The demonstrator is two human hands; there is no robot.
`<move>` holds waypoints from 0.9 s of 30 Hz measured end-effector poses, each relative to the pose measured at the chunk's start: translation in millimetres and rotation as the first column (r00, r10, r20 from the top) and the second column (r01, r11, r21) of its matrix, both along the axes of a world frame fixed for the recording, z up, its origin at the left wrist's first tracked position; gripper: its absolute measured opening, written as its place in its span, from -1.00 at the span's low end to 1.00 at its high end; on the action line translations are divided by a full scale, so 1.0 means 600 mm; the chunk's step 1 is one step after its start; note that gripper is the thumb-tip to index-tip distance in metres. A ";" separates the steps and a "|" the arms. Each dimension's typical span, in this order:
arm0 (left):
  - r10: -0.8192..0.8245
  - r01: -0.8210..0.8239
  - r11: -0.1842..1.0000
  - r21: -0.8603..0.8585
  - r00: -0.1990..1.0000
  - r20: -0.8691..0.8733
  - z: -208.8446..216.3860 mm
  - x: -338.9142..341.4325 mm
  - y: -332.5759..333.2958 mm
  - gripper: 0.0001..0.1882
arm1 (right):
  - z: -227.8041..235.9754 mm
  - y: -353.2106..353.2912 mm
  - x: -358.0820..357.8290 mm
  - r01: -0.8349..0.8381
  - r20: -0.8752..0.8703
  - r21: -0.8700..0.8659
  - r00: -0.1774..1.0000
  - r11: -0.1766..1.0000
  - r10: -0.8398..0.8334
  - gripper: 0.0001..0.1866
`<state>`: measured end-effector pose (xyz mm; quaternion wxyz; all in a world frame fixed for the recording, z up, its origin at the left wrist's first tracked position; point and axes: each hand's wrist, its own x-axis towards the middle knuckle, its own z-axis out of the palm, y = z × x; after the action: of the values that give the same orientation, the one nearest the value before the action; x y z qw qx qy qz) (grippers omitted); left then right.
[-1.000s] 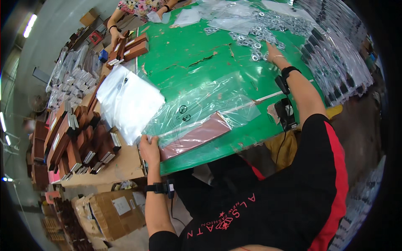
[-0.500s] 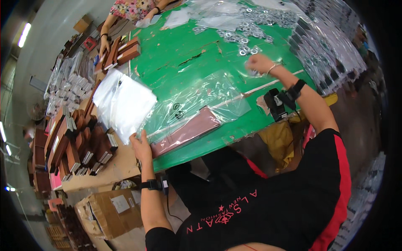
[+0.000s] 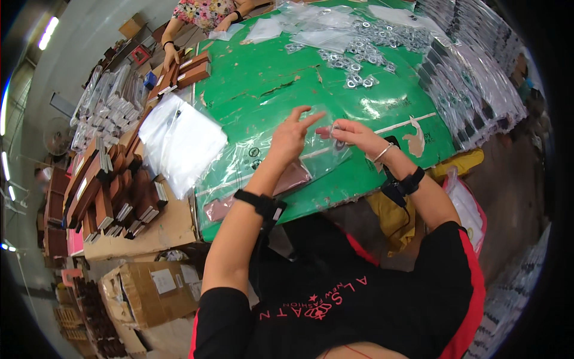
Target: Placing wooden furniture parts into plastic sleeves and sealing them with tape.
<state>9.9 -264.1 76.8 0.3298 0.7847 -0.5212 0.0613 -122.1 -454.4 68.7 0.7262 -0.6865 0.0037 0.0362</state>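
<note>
On the green table lies a large clear plastic bag (image 3: 236,157) with a flat reddish-brown piece (image 3: 220,209) inside, along the table's near edge. My left hand (image 3: 288,139) is over the bag's right part, fingers spread, with nothing visible gripped in them. Just right of it, my right hand (image 3: 354,135) pinches a small clear packet (image 3: 338,142) with a metal ring in it. The packet is above the bag's right end. Similar ring packets (image 3: 362,81) are scattered at the far right of the table.
White plastic bags (image 3: 180,143) are stacked left of my work. Brown wooden pieces (image 3: 113,197) pile up at the left. Wrapped goods (image 3: 463,90) rise along the right edge. Across the table, another person's hand (image 3: 171,57) touches wooden pieces. A cardboard box (image 3: 143,299) stands below.
My right hand has come back from the far packets toward me, holding one. My left hand has left the bag's left end and moved right and away, over the bag's right part.
</note>
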 end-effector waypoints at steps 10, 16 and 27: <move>-0.027 0.022 0.997 -0.080 0.998 -0.061 0.017 0.008 -0.028 -0.84 | -0.028 -0.041 0.036 0.204 -0.222 -0.053 0.952 0.977 -0.211 -0.68; 0.038 -0.035 0.995 -0.092 0.999 0.029 0.030 0.008 -0.014 -0.84 | -0.068 -0.006 0.149 -0.180 -0.082 -0.336 0.983 0.925 0.161 -0.71; 0.164 -0.215 0.927 -0.306 0.969 -0.182 0.039 0.000 0.117 -0.75 | -0.062 0.003 0.108 -0.222 0.036 -0.092 0.973 0.971 0.226 -0.54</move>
<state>10.1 -193.7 100.2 0.4856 0.7691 -0.3987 0.1173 -57.0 -452.4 31.8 0.6865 -0.7144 -0.0892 0.1019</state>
